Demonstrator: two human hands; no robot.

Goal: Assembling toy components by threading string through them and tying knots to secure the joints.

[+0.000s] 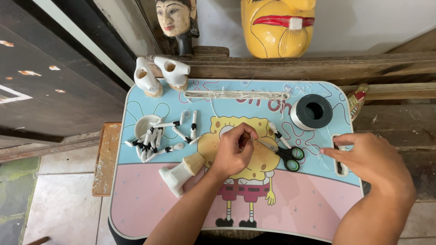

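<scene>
A small worktop (150, 213) with a blue and pink cartoon print stands on a pale tiled floor (63, 204). Behind it runs a rough wooden ledge (290, 66) below a white wall (363, 22), in soft daylight.

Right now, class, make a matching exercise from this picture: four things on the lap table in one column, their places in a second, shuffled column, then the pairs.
Things:
1. scissors
2. roll of thread
3. small white bowl
4. two white carved pieces

Places:
A. back left corner, standing
B. left side, among small white sticks
C. between the two hands
D. back right

Pairs: 1-C, 2-D, 3-B, 4-A
</scene>
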